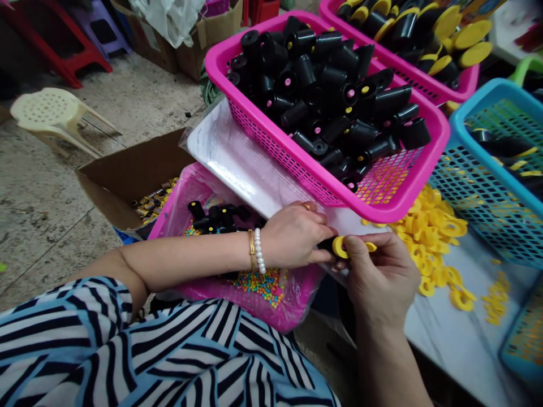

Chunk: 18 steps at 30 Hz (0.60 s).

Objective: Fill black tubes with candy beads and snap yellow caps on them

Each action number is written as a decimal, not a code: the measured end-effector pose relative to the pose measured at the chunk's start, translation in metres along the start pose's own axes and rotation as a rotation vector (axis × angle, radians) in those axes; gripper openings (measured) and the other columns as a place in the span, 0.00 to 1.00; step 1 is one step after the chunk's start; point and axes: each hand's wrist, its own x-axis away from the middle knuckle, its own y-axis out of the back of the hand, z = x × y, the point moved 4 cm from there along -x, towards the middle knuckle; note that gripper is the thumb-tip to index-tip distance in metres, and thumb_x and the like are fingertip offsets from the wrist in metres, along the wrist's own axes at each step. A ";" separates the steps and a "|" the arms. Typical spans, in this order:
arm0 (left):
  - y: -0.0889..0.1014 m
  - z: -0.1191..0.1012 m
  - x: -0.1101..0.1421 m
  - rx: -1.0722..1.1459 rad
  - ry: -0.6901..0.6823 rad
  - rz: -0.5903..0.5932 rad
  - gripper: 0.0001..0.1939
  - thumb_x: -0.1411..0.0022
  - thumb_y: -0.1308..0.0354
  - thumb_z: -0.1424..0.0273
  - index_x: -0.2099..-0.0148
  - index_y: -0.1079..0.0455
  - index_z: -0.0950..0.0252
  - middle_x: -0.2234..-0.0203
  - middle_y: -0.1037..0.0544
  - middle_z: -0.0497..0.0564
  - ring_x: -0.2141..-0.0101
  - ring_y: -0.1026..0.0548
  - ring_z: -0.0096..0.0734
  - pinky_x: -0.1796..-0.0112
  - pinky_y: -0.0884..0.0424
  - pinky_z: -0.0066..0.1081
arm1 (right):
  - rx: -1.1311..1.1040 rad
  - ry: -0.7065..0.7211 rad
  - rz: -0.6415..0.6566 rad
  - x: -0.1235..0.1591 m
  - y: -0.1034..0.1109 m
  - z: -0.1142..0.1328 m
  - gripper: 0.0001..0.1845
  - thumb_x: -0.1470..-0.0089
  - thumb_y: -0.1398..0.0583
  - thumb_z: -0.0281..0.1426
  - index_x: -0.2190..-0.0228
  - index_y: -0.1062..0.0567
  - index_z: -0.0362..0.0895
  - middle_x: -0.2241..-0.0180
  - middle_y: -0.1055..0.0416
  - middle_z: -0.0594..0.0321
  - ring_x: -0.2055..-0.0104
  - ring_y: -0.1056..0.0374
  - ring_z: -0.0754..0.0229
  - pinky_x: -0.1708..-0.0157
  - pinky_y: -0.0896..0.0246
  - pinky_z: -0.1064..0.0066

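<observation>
My left hand [294,234], with a pearl bracelet at its wrist, is closed round a black plastic tube [326,244] whose far part is hidden by the fingers. At the tube's end, my right hand [379,277] pinches a yellow plastic ring [340,247] between thumb and fingers. The ring touches the tube; how far it sits on it, I cannot tell. A second bit of yellow shows between the right fingers. Just above both hands stands a pink basket [288,161] full of black tubes, some with pink or yellow dots. Yellow rings [432,243] lie heaped right of my right hand.
Under my left forearm is a plastic-lined pink tub [182,195] with coloured beads [261,285] and black tubes. A cardboard box [127,164] stands left of it. Another pink basket [469,85] and a blue basket [466,121] are at the right. A cream stool [48,107] stands on the floor.
</observation>
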 end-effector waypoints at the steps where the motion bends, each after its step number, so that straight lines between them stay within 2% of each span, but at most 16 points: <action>1: 0.002 -0.002 0.000 0.011 0.006 0.007 0.15 0.37 0.39 0.60 0.59 0.21 0.68 0.70 0.20 0.54 0.65 0.23 0.40 0.56 0.30 0.39 | 0.007 0.004 0.001 0.000 0.000 0.001 0.19 0.54 0.29 0.41 0.71 0.30 0.44 0.80 0.28 0.70 0.85 0.34 0.65 0.85 0.36 0.74; 4: 0.010 -0.008 0.000 0.131 0.088 0.048 0.13 0.40 0.38 0.63 0.63 0.22 0.69 0.73 0.21 0.55 0.68 0.24 0.37 0.61 0.29 0.37 | 0.048 0.026 0.029 -0.001 -0.001 0.002 0.19 0.53 0.30 0.42 0.72 0.30 0.44 0.80 0.28 0.69 0.84 0.34 0.66 0.84 0.36 0.75; 7: 0.012 -0.008 -0.001 0.442 0.297 0.101 0.11 0.38 0.39 0.65 0.66 0.25 0.69 0.77 0.24 0.50 0.75 0.26 0.30 0.71 0.32 0.29 | 0.078 0.030 0.059 -0.002 -0.001 0.003 0.18 0.51 0.31 0.43 0.72 0.30 0.44 0.80 0.29 0.69 0.84 0.35 0.66 0.83 0.36 0.75; 11: 0.000 -0.003 -0.004 0.891 0.583 0.175 0.07 0.35 0.41 0.68 0.60 0.30 0.68 0.82 0.28 0.43 0.82 0.30 0.22 0.78 0.36 0.22 | 0.106 0.010 0.036 -0.002 0.000 0.003 0.17 0.50 0.32 0.43 0.71 0.31 0.45 0.81 0.30 0.70 0.86 0.38 0.66 0.85 0.37 0.74; 14: -0.008 -0.007 0.000 0.984 0.676 0.249 0.09 0.32 0.44 0.68 0.56 0.31 0.70 0.83 0.30 0.42 0.84 0.32 0.21 0.80 0.35 0.22 | 0.079 0.003 0.061 -0.002 -0.003 0.003 0.18 0.49 0.33 0.44 0.72 0.32 0.46 0.82 0.31 0.71 0.86 0.38 0.65 0.87 0.39 0.73; 16: -0.007 -0.010 0.005 0.867 0.614 0.148 0.11 0.32 0.45 0.68 0.52 0.30 0.70 0.79 0.28 0.44 0.80 0.29 0.24 0.76 0.31 0.25 | 0.068 0.012 0.087 -0.001 -0.006 0.003 0.18 0.49 0.34 0.45 0.73 0.32 0.46 0.83 0.33 0.71 0.86 0.38 0.65 0.86 0.41 0.74; 18: 0.001 -0.012 0.009 0.625 0.441 -0.100 0.14 0.35 0.40 0.68 0.50 0.29 0.68 0.68 0.25 0.51 0.69 0.25 0.29 0.66 0.25 0.31 | 0.081 0.065 0.065 -0.001 -0.008 0.005 0.18 0.49 0.34 0.45 0.74 0.30 0.45 0.82 0.32 0.69 0.83 0.36 0.65 0.83 0.39 0.74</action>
